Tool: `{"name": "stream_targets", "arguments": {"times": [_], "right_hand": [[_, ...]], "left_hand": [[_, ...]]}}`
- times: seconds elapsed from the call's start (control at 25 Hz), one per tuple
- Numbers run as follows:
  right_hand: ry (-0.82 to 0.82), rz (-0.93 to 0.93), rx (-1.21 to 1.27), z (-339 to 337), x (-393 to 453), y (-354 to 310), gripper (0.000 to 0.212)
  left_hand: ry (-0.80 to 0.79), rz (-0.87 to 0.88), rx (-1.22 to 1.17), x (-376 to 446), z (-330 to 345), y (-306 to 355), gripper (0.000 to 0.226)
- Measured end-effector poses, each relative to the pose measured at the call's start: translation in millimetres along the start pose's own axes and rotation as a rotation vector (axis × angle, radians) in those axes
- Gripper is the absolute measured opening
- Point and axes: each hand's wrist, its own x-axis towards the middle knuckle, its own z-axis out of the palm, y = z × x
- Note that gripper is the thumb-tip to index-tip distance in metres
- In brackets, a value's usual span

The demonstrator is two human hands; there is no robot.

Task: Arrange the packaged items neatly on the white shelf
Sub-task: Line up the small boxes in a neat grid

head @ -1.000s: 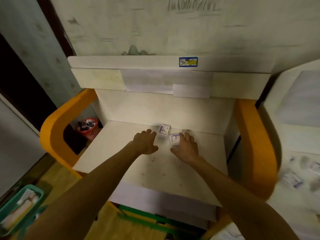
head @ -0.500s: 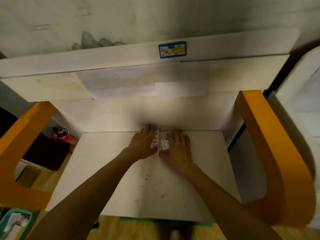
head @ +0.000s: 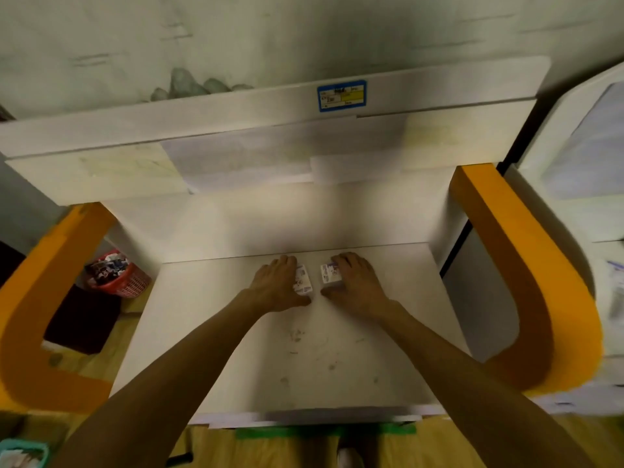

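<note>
Two small white packaged boxes lie near the back of the white shelf. My left hand lies over the left box, fingers across its far side and thumb at its near edge, holding it. In the same way my right hand holds the right box. A narrow gap separates the two boxes. Both boxes rest flat on the shelf, and the hands hide part of each.
An upper shelf board with a blue and yellow label overhangs the back. Orange frames curve down either side. A red basket and a teal basket sit on the floor at left. A neighbouring shelf at right holds blurred packages.
The view has closed in on the shelf. My hands brought the two boxes back toward the rear wall, then drew them slightly apart, leaving a gap between them.
</note>
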Motion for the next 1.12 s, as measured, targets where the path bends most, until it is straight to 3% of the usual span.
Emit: {"name": "stream_targets", "arguments": {"times": [0.12, 0.28, 0.48, 0.68, 0.84, 1.12], "right_hand": [[0.154, 0.095, 0.053, -5.6, -17.1, -5.2, 0.070], [0.326, 0.164, 0.138, -26.9, -47.2, -29.5, 0.073], [0.516, 0.129, 0.159, -74.5, -92.1, -56.8, 0.071], [0.668, 0.111, 0.185, -133.5, -142.5, -60.9, 0.069], [0.905, 0.085, 0.216, -180.3, -182.1, -47.8, 0.061], [1.058, 0.144, 0.238, -264.1, -260.3, 42.4, 0.063]], "left_hand": [[0.081, 0.005, -0.068, -17.8, -5.1, -8.7, 0.092], [0.305, 0.054, -0.217, -36.9, -26.1, -12.1, 0.085], [0.535, 0.124, -0.435, -44.9, -43.3, 24.3, 0.081], [0.601, 0.260, -0.580, -74.2, -52.5, 91.0, 0.083], [0.636, 0.457, -0.592, -84.8, -79.1, 151.1, 0.080], [0.714, 0.562, -0.589, -84.8, -120.2, 317.0, 0.087]]}}
